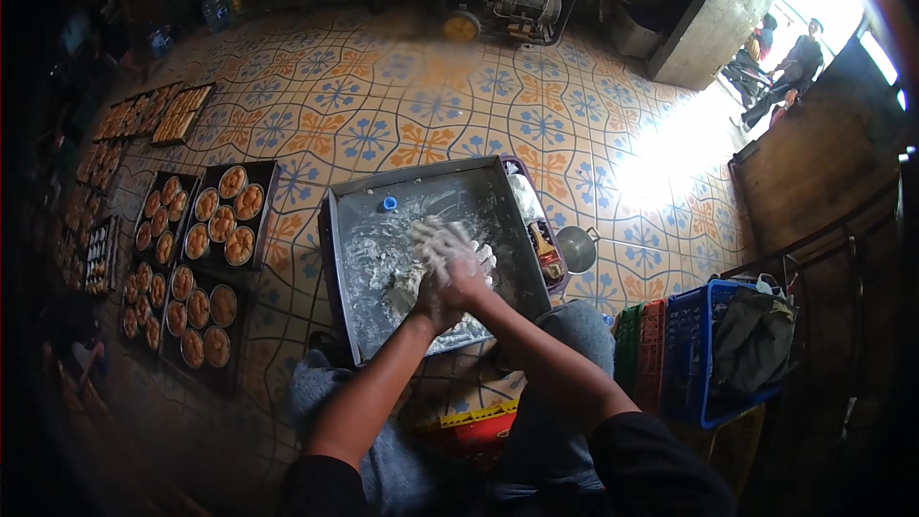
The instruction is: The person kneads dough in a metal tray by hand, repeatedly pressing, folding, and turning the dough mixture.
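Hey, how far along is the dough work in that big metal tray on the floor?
Done: dark trays of filled round tins sit on the tiled floor to the person's left. In hand: both hands, left hand and right hand, press together on a pale, floury lump of dough in the metal tray. Left: loose flour and scraps are spread across the tray, not yet gathered.

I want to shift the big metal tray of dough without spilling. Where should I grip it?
Probably take the metal tray by its raised rim on the two short sides, left and right, coming from outside. The floury hands and dough fill the middle; the walls are upright and bare.
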Available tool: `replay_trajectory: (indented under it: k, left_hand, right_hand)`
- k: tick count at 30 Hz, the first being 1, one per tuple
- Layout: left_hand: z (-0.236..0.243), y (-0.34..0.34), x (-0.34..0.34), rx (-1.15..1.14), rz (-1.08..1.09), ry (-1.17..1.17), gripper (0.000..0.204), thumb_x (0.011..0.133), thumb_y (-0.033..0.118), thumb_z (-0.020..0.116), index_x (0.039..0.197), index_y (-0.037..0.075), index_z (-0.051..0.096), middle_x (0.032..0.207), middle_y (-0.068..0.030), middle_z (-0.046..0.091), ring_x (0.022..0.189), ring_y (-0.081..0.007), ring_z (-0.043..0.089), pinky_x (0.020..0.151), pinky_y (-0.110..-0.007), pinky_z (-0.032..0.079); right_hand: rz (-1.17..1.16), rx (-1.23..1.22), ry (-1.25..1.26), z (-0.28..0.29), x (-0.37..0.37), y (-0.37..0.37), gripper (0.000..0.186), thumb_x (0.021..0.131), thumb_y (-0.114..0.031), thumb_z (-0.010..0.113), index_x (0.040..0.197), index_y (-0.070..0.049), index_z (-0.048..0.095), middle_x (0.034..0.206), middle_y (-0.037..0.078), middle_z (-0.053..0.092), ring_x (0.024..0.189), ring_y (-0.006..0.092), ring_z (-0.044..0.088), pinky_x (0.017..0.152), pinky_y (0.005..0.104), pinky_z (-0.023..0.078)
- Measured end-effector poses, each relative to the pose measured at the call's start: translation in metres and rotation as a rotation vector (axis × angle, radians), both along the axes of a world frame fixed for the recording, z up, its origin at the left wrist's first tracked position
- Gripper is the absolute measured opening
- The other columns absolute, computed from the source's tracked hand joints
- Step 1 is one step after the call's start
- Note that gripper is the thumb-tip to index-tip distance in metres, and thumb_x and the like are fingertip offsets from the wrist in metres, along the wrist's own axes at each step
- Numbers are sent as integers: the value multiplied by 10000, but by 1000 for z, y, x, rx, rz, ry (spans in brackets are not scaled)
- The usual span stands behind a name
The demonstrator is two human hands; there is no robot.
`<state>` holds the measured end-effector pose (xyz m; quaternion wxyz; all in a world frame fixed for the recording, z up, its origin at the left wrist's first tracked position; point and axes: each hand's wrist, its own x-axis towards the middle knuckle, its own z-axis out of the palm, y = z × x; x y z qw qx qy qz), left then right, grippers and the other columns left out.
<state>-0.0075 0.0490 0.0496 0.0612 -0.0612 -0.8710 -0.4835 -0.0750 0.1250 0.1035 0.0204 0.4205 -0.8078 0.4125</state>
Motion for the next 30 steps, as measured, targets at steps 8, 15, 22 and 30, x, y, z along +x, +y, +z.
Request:
replay_trajectory:
  k: [8, 15, 22, 30]
  left_hand:
    - [-53, -29, -12, 919, 51, -171, 534, 1038, 381, 382, 1472, 70, 354, 1503, -139, 391, 1332, -230, 447, 1076, -404, 419]
    - [1, -23, -2, 1012, 20, 152, 463, 1044, 310, 392, 1440, 70, 413, 1383, -117, 530, 1264, -229, 525, 1048, -375, 446]
    - [56, -40, -12, 1856, 1, -272, 543, 1073, 406, 274, 1489, 68, 356, 1415, -127, 506, 1265, -265, 520, 1093, -413, 404]
    - [71, -36, -17, 1760, 93, -348, 623, 1059, 469, 232, 1541, 75, 266, 1518, -142, 413, 1301, -304, 499, 1089, -461, 402]
  right_hand:
    - [86, 25, 281, 11, 0, 19, 516, 958, -379, 488, 1439, -192, 506, 1525, 82, 435, 1449, 313, 338, 1179, 577, 127]
    - [185, 6, 248, 31, 21, -7, 666, 938, -402, 505, 1516, -114, 346, 1537, 124, 398, 1472, 323, 282, 1185, 570, 56]
    - [-137, -260, 185, 60, -16, 25, 327, 737, -64, 725, 1061, -100, 697, 907, 88, 665, 870, 302, 639, 800, 393, 500]
    - [103, -66, -182, 44, -6, 26, 360, 732, -121, 797, 1078, -69, 713, 925, 133, 705, 881, 311, 685, 765, 386, 546]
